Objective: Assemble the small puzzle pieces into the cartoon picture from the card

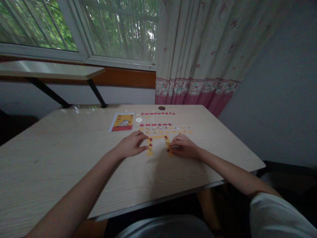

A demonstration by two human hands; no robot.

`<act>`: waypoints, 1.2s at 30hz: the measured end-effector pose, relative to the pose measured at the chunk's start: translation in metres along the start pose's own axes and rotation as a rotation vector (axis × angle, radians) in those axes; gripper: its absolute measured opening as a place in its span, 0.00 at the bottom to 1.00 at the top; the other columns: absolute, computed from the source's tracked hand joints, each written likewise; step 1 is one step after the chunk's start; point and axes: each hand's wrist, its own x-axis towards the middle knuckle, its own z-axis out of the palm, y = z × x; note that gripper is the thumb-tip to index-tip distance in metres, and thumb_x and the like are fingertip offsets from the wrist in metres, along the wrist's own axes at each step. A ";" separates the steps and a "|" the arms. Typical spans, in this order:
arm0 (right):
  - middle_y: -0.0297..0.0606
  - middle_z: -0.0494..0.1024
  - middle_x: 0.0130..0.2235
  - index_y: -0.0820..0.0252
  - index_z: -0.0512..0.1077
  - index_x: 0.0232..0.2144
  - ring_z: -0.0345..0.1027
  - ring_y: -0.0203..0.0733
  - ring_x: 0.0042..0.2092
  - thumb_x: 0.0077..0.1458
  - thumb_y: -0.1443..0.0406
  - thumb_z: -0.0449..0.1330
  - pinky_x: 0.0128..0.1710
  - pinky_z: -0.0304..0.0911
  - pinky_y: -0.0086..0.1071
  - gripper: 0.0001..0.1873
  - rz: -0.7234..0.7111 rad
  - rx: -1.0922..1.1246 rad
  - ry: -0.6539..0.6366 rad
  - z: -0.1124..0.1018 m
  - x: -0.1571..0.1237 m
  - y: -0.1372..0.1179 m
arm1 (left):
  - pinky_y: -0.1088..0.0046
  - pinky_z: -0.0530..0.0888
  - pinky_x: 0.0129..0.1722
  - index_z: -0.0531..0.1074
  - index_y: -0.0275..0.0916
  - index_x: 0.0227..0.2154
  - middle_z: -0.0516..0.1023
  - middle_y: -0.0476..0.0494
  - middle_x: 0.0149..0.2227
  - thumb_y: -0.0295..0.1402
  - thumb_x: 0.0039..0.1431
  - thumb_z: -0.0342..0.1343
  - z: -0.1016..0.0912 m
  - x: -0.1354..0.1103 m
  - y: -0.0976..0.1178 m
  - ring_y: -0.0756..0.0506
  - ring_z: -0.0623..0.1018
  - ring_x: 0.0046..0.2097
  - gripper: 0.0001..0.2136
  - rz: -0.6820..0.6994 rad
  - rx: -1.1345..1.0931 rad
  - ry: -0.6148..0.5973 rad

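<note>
My left hand point(132, 144) rests on the table with thumb and forefinger apart, their tips at the outer edge of the left side point(150, 150) of a partly joined yellow jigsaw puzzle. Across from it my right hand point(185, 146) lies with its fingers loosely stretched, the tips touching the right side point(167, 143) of the same puzzle. A yellow top strip point(158, 136) links the two sides into a frame open toward me. Small red and white figures are printed on the side pieces. Neither hand appears to hold a loose piece.
Loose yellow and white puzzle pieces point(165, 131) lie in rows beyond the frame. Rows of red pieces point(155, 125) sit farther back. A reference picture point(122, 122) of a white animal lies left of them. A raised shelf point(52, 70) stands at the back left.
</note>
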 end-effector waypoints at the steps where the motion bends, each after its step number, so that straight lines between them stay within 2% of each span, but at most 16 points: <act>1: 0.39 0.75 0.35 0.58 0.74 0.35 0.65 0.38 0.37 0.53 0.58 0.59 0.40 0.57 0.33 0.11 0.004 -0.005 -0.004 -0.001 0.000 -0.001 | 0.65 0.71 0.40 0.69 0.37 0.48 0.69 0.39 0.40 0.48 0.56 0.51 0.000 0.000 -0.001 0.42 0.71 0.40 0.22 0.000 0.006 0.000; 9: 0.39 0.75 0.35 0.58 0.74 0.35 0.65 0.39 0.38 0.54 0.57 0.58 0.41 0.57 0.33 0.12 0.008 -0.006 -0.002 -0.002 0.000 0.001 | 0.64 0.70 0.43 0.69 0.36 0.49 0.69 0.39 0.40 0.48 0.57 0.50 0.002 0.001 -0.001 0.42 0.71 0.42 0.23 0.003 0.034 -0.001; 15: 0.41 0.74 0.40 0.58 0.74 0.43 0.64 0.41 0.42 0.58 0.57 0.54 0.44 0.56 0.36 0.16 0.123 -0.101 0.009 0.001 0.004 0.009 | 0.64 0.70 0.43 0.69 0.35 0.49 0.69 0.38 0.41 0.49 0.57 0.49 -0.002 0.001 0.005 0.41 0.72 0.43 0.24 -0.016 0.036 -0.009; 19: 0.42 0.74 0.42 0.57 0.74 0.44 0.63 0.43 0.43 0.56 0.57 0.57 0.45 0.56 0.38 0.17 0.159 -0.126 -0.030 0.002 0.007 0.009 | 0.63 0.70 0.44 0.69 0.36 0.49 0.69 0.38 0.42 0.49 0.57 0.49 -0.002 0.001 0.005 0.41 0.72 0.43 0.24 -0.025 0.047 -0.020; 29: 0.43 0.74 0.41 0.58 0.75 0.43 0.64 0.43 0.43 0.55 0.55 0.57 0.44 0.56 0.38 0.17 0.166 -0.123 -0.051 0.001 0.008 0.009 | 0.64 0.70 0.43 0.69 0.36 0.49 0.69 0.38 0.41 0.48 0.57 0.49 0.000 0.001 0.002 0.41 0.72 0.42 0.24 -0.013 0.053 -0.018; 36: 0.42 0.73 0.48 0.59 0.71 0.48 0.64 0.44 0.48 0.57 0.55 0.54 0.48 0.54 0.39 0.20 0.157 -0.110 -0.108 0.000 0.009 0.007 | 0.64 0.70 0.43 0.69 0.36 0.49 0.69 0.38 0.41 0.48 0.58 0.49 -0.001 0.002 0.004 0.41 0.72 0.43 0.24 -0.012 0.051 -0.017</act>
